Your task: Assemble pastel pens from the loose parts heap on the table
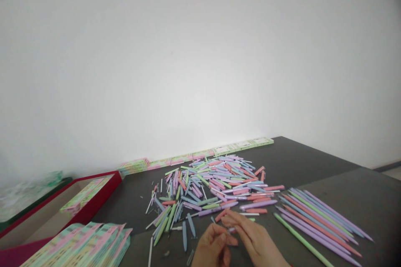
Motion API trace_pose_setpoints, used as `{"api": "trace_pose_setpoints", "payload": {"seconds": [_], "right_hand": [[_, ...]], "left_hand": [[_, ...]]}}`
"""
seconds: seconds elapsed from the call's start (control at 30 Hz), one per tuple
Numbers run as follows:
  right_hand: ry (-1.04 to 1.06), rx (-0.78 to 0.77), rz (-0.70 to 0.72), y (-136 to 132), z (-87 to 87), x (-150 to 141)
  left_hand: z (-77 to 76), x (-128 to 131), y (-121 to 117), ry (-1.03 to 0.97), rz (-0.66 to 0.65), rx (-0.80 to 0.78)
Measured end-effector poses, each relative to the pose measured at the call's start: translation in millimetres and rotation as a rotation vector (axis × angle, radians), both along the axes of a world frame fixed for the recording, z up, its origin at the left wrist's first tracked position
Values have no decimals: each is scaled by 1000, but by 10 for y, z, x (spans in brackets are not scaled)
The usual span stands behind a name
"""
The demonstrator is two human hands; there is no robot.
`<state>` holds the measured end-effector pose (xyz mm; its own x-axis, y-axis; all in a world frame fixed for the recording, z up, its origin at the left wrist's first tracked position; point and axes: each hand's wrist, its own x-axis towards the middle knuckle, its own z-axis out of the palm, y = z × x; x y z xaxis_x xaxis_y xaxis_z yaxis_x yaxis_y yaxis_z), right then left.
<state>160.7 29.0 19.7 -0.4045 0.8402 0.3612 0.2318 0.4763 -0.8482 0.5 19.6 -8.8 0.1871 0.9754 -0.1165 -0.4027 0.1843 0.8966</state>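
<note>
Both of my hands sit at the bottom middle of the head view, close together over a dark table [328,166]. My left hand [213,248] is curled, fingers pinched toward the right hand. My right hand [255,240] has its fingers closed on a small pale pen part [232,230] held between the two hands. Just beyond the fingers lies a big heap of pastel pen parts [213,183] in pink, purple, blue and green, with thin white refills scattered at its left.
A row of long pastel pens [316,219] lies at the right. Stacked pastel cards [84,246] sit at the lower left beside a red box [94,200]. Flat packets [219,150] line the white wall.
</note>
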Motion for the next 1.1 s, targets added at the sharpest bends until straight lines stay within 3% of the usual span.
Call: {"api": "trace_pose_setpoints", "payload": {"seconds": [0.37,0.57,0.8,0.93,1.1], "right_hand": [[-3,-123,170,-95,163,-57],[-53,79,16,-44,46,7],[-176,67,-31,-5,32,30],[-142,3,-6,-6,33,15],[98,-304,61,79,45,3]], "left_hand": [[120,58,-24,108,-69,30],[152,16,-27,98,-76,15],[186,21,-52,190,-49,50],[134,15,-61,267,-58,102],[31,-45,-80,501,-12,205]]}}
